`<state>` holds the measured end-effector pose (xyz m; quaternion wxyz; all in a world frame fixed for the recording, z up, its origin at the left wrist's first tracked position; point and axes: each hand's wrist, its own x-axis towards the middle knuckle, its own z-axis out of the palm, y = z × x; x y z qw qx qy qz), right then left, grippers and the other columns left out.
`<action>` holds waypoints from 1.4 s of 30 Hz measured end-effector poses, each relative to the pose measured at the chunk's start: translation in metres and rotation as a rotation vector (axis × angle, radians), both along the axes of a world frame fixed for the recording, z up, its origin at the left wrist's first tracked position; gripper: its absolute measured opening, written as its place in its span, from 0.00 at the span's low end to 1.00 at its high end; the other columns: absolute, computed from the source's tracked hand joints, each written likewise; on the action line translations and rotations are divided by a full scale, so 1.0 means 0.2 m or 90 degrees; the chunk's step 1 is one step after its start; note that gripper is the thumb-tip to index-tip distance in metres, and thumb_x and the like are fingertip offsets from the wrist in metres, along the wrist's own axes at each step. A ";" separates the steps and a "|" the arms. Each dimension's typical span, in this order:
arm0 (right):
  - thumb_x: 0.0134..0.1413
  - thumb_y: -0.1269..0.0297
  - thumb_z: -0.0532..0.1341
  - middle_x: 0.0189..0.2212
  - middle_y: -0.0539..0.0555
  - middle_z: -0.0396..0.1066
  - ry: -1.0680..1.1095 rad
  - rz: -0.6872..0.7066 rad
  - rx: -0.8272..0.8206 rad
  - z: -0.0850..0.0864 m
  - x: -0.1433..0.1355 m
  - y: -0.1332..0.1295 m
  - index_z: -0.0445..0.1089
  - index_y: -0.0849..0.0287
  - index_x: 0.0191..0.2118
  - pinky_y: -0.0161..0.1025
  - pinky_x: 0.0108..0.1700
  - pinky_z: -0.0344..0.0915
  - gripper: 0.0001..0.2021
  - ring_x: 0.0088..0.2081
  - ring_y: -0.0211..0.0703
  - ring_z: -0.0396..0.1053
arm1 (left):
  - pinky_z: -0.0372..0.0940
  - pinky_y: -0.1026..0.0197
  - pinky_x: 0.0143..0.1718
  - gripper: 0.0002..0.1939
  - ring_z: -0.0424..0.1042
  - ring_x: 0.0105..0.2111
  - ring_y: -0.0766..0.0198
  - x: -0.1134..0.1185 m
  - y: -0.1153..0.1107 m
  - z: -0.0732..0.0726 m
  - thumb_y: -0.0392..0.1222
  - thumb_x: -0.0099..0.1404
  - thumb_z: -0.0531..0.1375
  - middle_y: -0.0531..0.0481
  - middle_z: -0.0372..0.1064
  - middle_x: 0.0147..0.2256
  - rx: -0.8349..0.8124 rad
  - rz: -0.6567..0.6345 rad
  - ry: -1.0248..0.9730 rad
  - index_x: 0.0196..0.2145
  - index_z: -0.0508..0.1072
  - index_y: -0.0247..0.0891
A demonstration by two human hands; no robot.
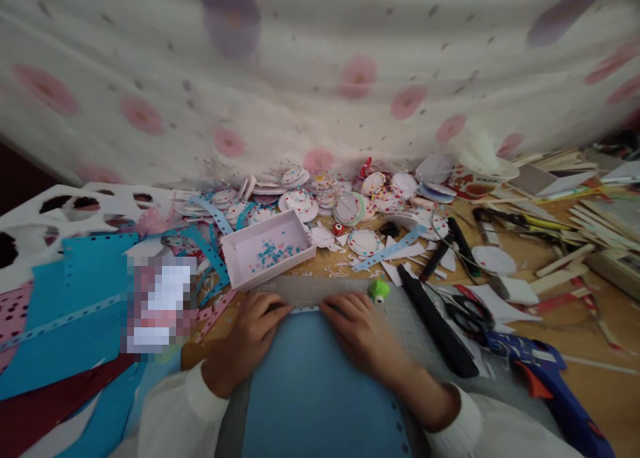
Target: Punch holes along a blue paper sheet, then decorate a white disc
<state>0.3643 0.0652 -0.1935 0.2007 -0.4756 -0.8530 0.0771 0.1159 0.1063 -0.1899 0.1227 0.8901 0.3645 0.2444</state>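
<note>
Blue paper point(315, 385) lies on a grey mat point(410, 331) on the bench point(617, 395), a narrow pale dotted strip point(306, 309) along its far edge. The left hand point(255, 331) and right hand point(363, 335) hold that edge, one at each end. Beyond sit a green figure point(380, 290) and a pale box point(287, 265); scissors point(470, 315) and a blue glue gun point(563, 391) lie rightward.

1. Paper sheet point(310, 391) on mat point(310, 286), mat on tabletop point(620, 391).
2. Left hand point(257, 328) and right hand point(357, 325) at sheet's far edge.
3. Box point(243, 251) behind left hand, confetti point(275, 253) in it.
4. Discs point(299, 205) behind box, curtain point(300, 78) behind discs.
5. Bowl point(473, 181) right of discs.
6. Other sheets point(85, 278) left of box.
7. Scissors point(467, 315) right of right hand, glue gun point(530, 355) just beyond, further right.
</note>
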 end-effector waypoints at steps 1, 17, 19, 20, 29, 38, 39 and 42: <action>0.58 0.78 0.55 0.48 0.60 0.72 0.001 0.003 -0.004 0.00 -0.01 -0.01 0.69 0.65 0.54 0.49 0.50 0.66 0.18 0.47 0.51 0.67 | 0.66 0.53 0.47 0.15 0.67 0.45 0.57 0.00 0.00 0.00 0.31 0.70 0.54 0.46 0.70 0.43 0.018 -0.005 0.009 0.50 0.74 0.42; 0.55 0.80 0.52 0.57 0.67 0.67 -0.005 -0.024 0.056 -0.03 -0.05 -0.06 0.68 0.73 0.54 0.55 0.58 0.67 0.21 0.58 0.57 0.65 | 0.65 0.51 0.42 0.20 0.67 0.42 0.55 0.02 -0.02 0.01 0.24 0.68 0.48 0.42 0.72 0.41 0.166 0.000 0.106 0.48 0.75 0.35; 0.56 0.79 0.53 0.54 0.64 0.70 -0.007 -0.019 0.075 -0.04 -0.06 -0.06 0.70 0.72 0.52 0.53 0.57 0.68 0.19 0.55 0.57 0.68 | 0.65 0.50 0.42 0.21 0.67 0.42 0.54 0.02 -0.03 0.01 0.22 0.67 0.48 0.41 0.71 0.41 0.173 0.001 0.118 0.47 0.75 0.35; 0.56 0.79 0.54 0.53 0.64 0.71 -0.005 -0.019 0.078 -0.04 -0.06 -0.06 0.71 0.72 0.51 0.51 0.56 0.70 0.18 0.54 0.56 0.68 | 0.64 0.50 0.43 0.22 0.67 0.42 0.54 0.03 -0.03 0.01 0.22 0.66 0.47 0.41 0.71 0.42 0.180 0.000 0.127 0.47 0.75 0.34; 0.54 0.79 0.57 0.44 0.60 0.76 0.041 -0.036 0.051 -0.01 -0.07 -0.06 0.74 0.69 0.45 0.45 0.48 0.74 0.14 0.45 0.50 0.72 | 0.62 0.53 0.39 0.19 0.66 0.37 0.56 0.02 -0.03 0.05 0.24 0.66 0.50 0.44 0.71 0.35 0.180 -0.016 0.143 0.46 0.75 0.33; 0.57 0.75 0.58 0.51 0.56 0.74 0.072 -0.078 -0.049 0.00 -0.05 -0.08 0.73 0.64 0.51 0.45 0.53 0.71 0.16 0.51 0.49 0.71 | 0.64 0.50 0.43 0.21 0.69 0.38 0.56 0.00 -0.06 0.13 0.23 0.66 0.47 0.44 0.75 0.40 0.145 -0.048 0.273 0.48 0.74 0.33; 0.57 0.74 0.57 0.51 0.56 0.74 0.067 -0.079 -0.050 0.01 -0.05 -0.08 0.73 0.63 0.51 0.44 0.54 0.70 0.16 0.51 0.49 0.71 | 0.64 0.49 0.44 0.22 0.69 0.38 0.55 0.01 -0.08 0.14 0.22 0.65 0.46 0.42 0.75 0.41 0.144 -0.037 0.293 0.48 0.74 0.32; 0.58 0.73 0.57 0.53 0.58 0.73 0.036 -0.073 -0.044 0.03 -0.06 -0.09 0.71 0.64 0.53 0.43 0.54 0.70 0.17 0.53 0.48 0.70 | 0.65 0.48 0.46 0.23 0.70 0.42 0.53 0.06 -0.14 0.16 0.23 0.64 0.47 0.38 0.74 0.43 0.120 0.010 0.340 0.51 0.72 0.29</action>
